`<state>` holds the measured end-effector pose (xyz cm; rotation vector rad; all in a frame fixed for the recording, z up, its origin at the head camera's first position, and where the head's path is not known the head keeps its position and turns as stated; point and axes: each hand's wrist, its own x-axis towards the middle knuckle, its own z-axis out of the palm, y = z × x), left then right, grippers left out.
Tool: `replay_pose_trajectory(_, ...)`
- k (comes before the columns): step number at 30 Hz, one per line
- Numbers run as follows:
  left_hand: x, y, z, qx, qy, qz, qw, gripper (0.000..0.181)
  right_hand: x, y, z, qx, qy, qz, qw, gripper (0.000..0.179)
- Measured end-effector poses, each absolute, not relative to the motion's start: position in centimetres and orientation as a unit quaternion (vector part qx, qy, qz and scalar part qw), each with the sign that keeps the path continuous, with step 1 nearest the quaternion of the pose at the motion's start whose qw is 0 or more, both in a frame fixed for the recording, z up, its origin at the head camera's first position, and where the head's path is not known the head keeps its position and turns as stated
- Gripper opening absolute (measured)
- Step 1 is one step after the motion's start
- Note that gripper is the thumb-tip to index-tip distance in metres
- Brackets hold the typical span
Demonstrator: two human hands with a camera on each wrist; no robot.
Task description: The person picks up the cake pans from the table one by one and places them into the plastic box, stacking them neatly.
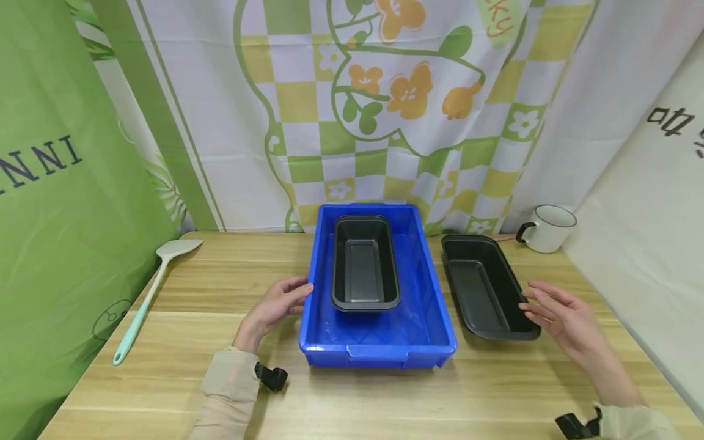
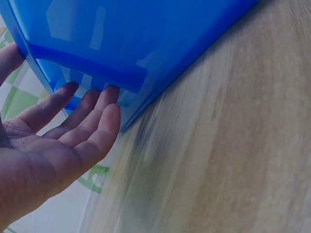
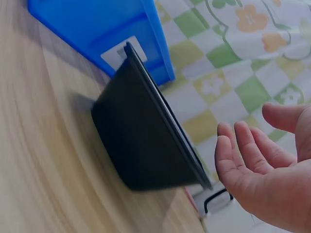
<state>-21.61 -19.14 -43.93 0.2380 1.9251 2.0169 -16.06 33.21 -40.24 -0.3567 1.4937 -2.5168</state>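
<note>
In the head view, a black loaf pan [image 1: 363, 269] sits inside a blue plastic bin [image 1: 379, 353] on the wooden table. My left hand [image 1: 277, 305] is at the bin's left wall, fingers loosely bent and tips right at the outer side in the left wrist view. A second black loaf pan [image 1: 484, 287] stands on the table to the right of the bin. Beside that pan's right rim is my right hand [image 1: 563, 315]. The right wrist view shows this hand [image 3: 265, 167] with loosely bent fingers, apart from the pan [image 3: 143, 131] and holding nothing.
A white mug [image 1: 550, 229] with a black handle stands at the back right corner. On the left lies a spatula [image 1: 145, 305] with a mint-green handle. A patterned curtain [image 1: 385, 122] hangs behind the table, with cloth at both sides.
</note>
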Motion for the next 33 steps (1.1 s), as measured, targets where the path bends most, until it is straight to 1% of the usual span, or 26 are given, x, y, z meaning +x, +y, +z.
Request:
replay_pose_trajectory(7, -21.6, -19.3, -44.0, 0.086, 0.678, 0.709, 0.172, 0.057, -15.6, 35.7, -41.0, -0.075, 0.466, -0.874, 0.115, 0.039)
replay_pose_trajectory(11, -21.7, -19.3, -44.0, 0.085, 0.676, 0.711, 0.173, 0.057, -15.5, 36.5, -41.7, -0.057, 0.497, -0.858, 0.121, 0.038)
replay_pose_trajectory(14, -21.8, -19.3, -44.0, 0.087, 0.677, 0.71, 0.171, 0.057, -15.6, 36.9, -42.4, -0.04, 0.558, -0.815, 0.153, 0.036)
replay_pose_trajectory(18, -21.7, -19.3, -43.9, 0.093, 0.677, 0.71, 0.169, 0.057, -15.7, 37.0, -43.1, 0.008, 0.634, -0.744, 0.211, 0.021)
replay_pose_trajectory(20, -21.6, -19.3, -43.9, 0.094, 0.676, 0.711, 0.169, 0.056, -15.7, 37.1, -43.3, 0.019, 0.651, -0.719, 0.242, 0.018)
replay_pose_trajectory(25, -21.6, -19.2, -43.9, 0.092, 0.668, 0.718, 0.17, 0.055, -15.8, 37.6, -43.4, -0.019, 0.628, -0.714, 0.308, 0.026)
replay_pose_trajectory(33, -21.5, -19.1, -43.9, 0.094, 0.667, 0.719, 0.168, 0.055, -15.9, 37.7, -43.6, -0.089, 0.559, -0.742, 0.359, 0.04)
